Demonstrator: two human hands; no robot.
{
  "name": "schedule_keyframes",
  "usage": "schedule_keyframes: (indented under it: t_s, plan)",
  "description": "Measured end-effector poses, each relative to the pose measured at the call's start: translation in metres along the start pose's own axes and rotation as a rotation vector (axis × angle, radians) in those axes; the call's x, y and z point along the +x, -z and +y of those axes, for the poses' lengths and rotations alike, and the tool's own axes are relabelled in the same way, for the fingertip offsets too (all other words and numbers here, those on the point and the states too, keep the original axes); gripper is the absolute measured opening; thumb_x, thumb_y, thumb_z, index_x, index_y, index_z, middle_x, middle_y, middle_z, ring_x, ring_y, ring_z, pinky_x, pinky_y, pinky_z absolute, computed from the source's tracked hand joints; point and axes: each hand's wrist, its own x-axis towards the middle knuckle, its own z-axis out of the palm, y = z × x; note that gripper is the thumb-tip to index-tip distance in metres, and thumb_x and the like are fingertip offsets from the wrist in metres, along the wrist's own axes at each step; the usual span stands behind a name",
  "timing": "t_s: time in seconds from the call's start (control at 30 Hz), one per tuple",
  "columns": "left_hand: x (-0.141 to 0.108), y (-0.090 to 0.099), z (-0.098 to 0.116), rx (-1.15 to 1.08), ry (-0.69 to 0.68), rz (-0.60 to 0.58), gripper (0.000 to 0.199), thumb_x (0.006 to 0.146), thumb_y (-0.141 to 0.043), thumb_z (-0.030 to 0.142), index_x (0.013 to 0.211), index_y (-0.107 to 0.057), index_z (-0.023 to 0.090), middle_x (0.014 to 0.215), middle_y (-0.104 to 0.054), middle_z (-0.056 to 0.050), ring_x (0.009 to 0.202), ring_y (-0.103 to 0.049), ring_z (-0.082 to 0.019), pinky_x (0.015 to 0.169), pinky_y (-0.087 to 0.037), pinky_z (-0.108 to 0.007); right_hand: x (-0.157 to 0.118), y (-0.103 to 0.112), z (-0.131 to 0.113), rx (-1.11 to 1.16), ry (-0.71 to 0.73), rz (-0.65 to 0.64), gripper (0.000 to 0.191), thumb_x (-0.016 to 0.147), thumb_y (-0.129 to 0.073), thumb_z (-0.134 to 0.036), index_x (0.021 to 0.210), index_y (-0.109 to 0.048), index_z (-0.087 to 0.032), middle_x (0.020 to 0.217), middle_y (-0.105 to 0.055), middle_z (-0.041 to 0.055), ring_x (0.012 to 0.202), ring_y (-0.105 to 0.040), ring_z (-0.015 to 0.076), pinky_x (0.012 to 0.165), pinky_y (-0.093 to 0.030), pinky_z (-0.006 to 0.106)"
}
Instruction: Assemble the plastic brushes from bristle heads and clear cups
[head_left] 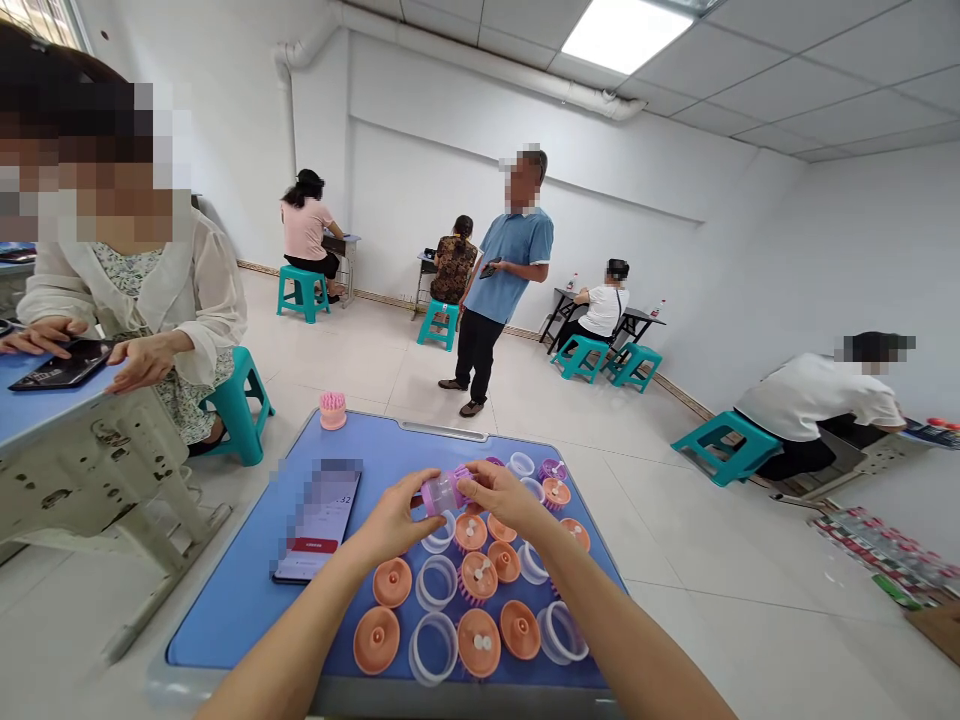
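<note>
Above the blue table (217, 560), both hands grip one small round bristle brush with a clear middle and purple ends (441, 494). My left hand (394, 515) is closed around its left end, thumb and fingers curled on it. The fingers of my right hand (499, 495) pinch its right end, where purple bristles show. Below them lie orange caps (376, 640), clear plastic rings (433, 648) and orange discs with pink bristles and small white pieces (478, 643). A few purple parts (553, 469) lie behind my right hand. My forearm hides some pieces on the right.
A smartphone (319, 520) lies on the table's left side, and a pink bristle brush (332, 411) stands at its far left corner. To the left, a person (131, 290) sits touching a phone. Another person in a blue shirt (510, 265) stands beyond the table; several others sit at desks.
</note>
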Motion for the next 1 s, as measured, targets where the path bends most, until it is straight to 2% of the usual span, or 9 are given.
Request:
schedule_keyframes:
  t_s: [0.07,0.17,0.23,0.37,0.43,0.57,0.67,0.87,1.0]
  plan:
    - [0.0,0.0,0.001,0.011,0.004,0.011,0.053,0.064,-0.063,0.022,0.115,-0.048,0.021,0.116,-0.055,-0.007,0.104,-0.053,-0.023,0.089,-0.045,-0.035,0.0,-0.001,-0.001,-0.004,-0.044,0.015,0.042,0.076,-0.049,-0.051,0.102,-0.055,-0.019,0.076,-0.059,0.0028,0.063,-0.06,0.0155,0.06,-0.05,0.032]
    - [0.0,0.0,-0.002,-0.044,0.015,0.001,0.053,0.068,-0.062,0.026,0.117,-0.045,0.018,0.115,-0.055,-0.008,0.101,-0.055,-0.022,0.087,-0.046,-0.035,-0.002,-0.001,-0.003,0.062,0.006,-0.008,0.052,0.073,-0.058,-0.044,0.119,-0.042,-0.025,0.102,-0.056,0.0051,0.081,-0.06,0.0163,0.07,-0.05,0.033]
    - [0.001,0.0,-0.005,-0.068,0.01,-0.008,0.054,0.068,-0.061,0.027,0.118,-0.044,0.017,0.114,-0.056,-0.009,0.098,-0.057,-0.022,0.086,-0.047,-0.034,-0.002,-0.001,-0.004,0.066,0.071,-0.033,0.054,0.069,-0.064,-0.036,0.118,-0.043,-0.026,0.11,-0.053,0.0044,0.087,-0.058,0.0159,0.076,-0.048,0.032]
    - [0.0,-0.001,-0.004,-0.026,0.002,0.006,0.053,0.065,-0.063,0.023,0.115,-0.047,0.017,0.113,-0.057,-0.009,0.096,-0.057,-0.023,0.083,-0.048,-0.034,0.002,-0.003,-0.002,-0.009,0.039,-0.008,0.033,0.072,-0.06,-0.039,0.098,-0.055,-0.02,0.086,-0.059,0.0027,0.076,-0.059,0.0164,0.069,-0.05,0.033]
    - [0.0,-0.001,0.0,-0.009,0.017,0.014,0.053,0.063,-0.063,0.02,0.113,-0.049,0.016,0.114,-0.057,-0.01,0.097,-0.056,-0.023,0.083,-0.047,-0.033,0.003,-0.003,-0.002,-0.013,-0.011,-0.001,0.032,0.074,-0.056,-0.041,0.096,-0.055,-0.018,0.081,-0.059,0.0028,0.073,-0.059,0.0167,0.066,-0.05,0.033]
    - [-0.001,0.001,0.006,-0.085,0.049,0.0,0.051,0.065,-0.062,0.025,0.114,-0.048,0.016,0.11,-0.059,-0.008,0.093,-0.058,-0.021,0.08,-0.049,-0.031,0.001,-0.001,-0.006,-0.017,0.023,-0.05,0.051,0.072,-0.061,-0.036,0.118,-0.043,-0.023,0.101,-0.057,0.0046,0.085,-0.058,0.0168,0.075,-0.049,0.033]
    - [-0.001,0.001,0.002,-0.105,0.049,-0.022,0.052,0.067,-0.061,0.027,0.116,-0.045,0.016,0.106,-0.06,-0.008,0.087,-0.06,-0.02,0.075,-0.05,-0.031,-0.001,0.0,-0.008,-0.066,0.099,-0.065,0.05,0.071,-0.063,-0.032,0.116,-0.045,-0.024,0.104,-0.056,0.0042,0.09,-0.057,0.0174,0.08,-0.047,0.033]
    - [-0.001,-0.005,-0.011,0.143,-0.052,0.042,0.054,0.067,-0.061,0.024,0.118,-0.044,0.02,0.117,-0.053,-0.011,0.101,-0.054,-0.025,0.084,-0.046,-0.038,0.0,-0.003,-0.008,-0.072,0.061,-0.068,0.038,0.072,-0.06,-0.032,0.107,-0.051,-0.02,0.088,-0.059,0.0022,0.077,-0.057,0.0156,0.07,-0.048,0.031]
    - [-0.001,-0.006,-0.014,0.306,-0.124,0.039,0.053,0.07,-0.058,0.023,0.12,-0.04,0.017,0.12,-0.05,-0.014,0.107,-0.05,-0.025,0.089,-0.042,-0.038,-0.001,-0.005,-0.01,-0.119,0.059,-0.033,0.032,0.073,-0.057,-0.029,0.103,-0.053,-0.019,0.079,-0.057,0.0003,0.068,-0.054,0.0133,0.063,-0.046,0.028]
